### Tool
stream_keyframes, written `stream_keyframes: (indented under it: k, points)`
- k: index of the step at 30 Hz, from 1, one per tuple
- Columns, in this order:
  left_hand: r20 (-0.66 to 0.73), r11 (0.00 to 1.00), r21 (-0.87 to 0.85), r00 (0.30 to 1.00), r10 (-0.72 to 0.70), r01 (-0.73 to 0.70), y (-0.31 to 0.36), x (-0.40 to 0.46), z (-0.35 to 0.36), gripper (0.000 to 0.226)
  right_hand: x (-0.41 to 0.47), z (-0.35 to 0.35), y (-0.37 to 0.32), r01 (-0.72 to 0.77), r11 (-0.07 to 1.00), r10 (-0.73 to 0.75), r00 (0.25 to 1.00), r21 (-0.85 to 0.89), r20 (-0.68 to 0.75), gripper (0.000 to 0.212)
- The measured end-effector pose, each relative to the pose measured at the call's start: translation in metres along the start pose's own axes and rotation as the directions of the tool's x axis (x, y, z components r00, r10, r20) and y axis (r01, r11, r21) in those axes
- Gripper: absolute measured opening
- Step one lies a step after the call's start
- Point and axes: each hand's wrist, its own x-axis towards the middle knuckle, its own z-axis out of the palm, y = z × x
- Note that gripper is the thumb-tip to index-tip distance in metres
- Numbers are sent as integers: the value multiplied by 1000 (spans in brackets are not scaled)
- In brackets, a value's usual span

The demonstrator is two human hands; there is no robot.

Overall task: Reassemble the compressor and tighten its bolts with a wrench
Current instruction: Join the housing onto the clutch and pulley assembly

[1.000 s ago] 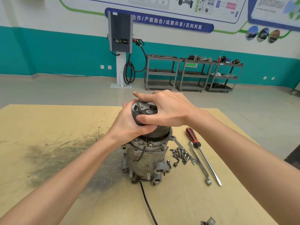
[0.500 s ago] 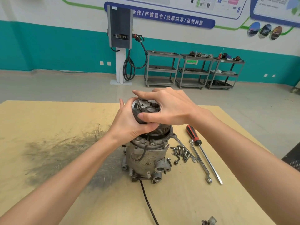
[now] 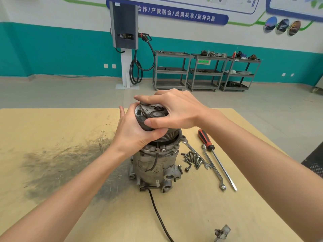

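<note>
A grey metal compressor (image 3: 153, 170) stands upright on the yellow table (image 3: 52, 130). Its round clutch pulley (image 3: 152, 113) sits on top. My left hand (image 3: 134, 131) grips the pulley's left and front side. My right hand (image 3: 176, 109) holds the pulley from the right, thumb across its front and fingers over its far rim. Several loose bolts (image 3: 192, 158) lie on the table just right of the compressor. Two wrenches (image 3: 212, 169) lie beside the bolts.
A red-handled screwdriver (image 3: 215, 157) lies right of the wrenches. A black cable (image 3: 160, 217) runs from the compressor base toward me, and a small connector (image 3: 222, 232) lies near the front edge. A dark greasy smear (image 3: 61, 165) covers the table's left part. Tool carts (image 3: 202, 72) stand far behind.
The view has shifted slightly, so everything sits lower in it. Both hands stay on the pulley with hardly any change in grip.
</note>
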Motion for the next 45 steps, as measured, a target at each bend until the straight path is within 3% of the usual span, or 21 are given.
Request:
stream_keyframes:
  k: [8,18,30,35,39,41,43,45]
  points:
    - [31,1000,25,1000,3,-4,2,2,1,91,-3,5,4,-24,997,25,1000,70,-14,83]
    - [164,999,-41,986,22,-16,-1,15,-3,70,-2,5,2,-81,994,86,994,76,-72,82]
    - [242,990,-123,970,-40,72,-10,20,-13,97,2,6,-10,-141,990,138,986,-26,-93,78]
    - [233,985,-151,972,-41,78,-14,20,-13,82,4,7,-15,-176,984,174,982,-29,-70,78]
    - [255,972,-197,964,-74,127,-13,18,-14,94,6,7,-15,-174,983,173,985,-55,-17,77]
    - [275,968,-210,958,-79,140,-15,19,-14,85,5,7,-10,-176,982,178,984,-61,24,83]
    - [297,960,-232,951,-82,155,-16,18,-15,77,-1,5,-3,-175,984,174,983,11,53,86]
    - [321,949,-278,946,-56,151,-14,17,-16,82,-12,6,7,-146,967,141,989,208,39,87]
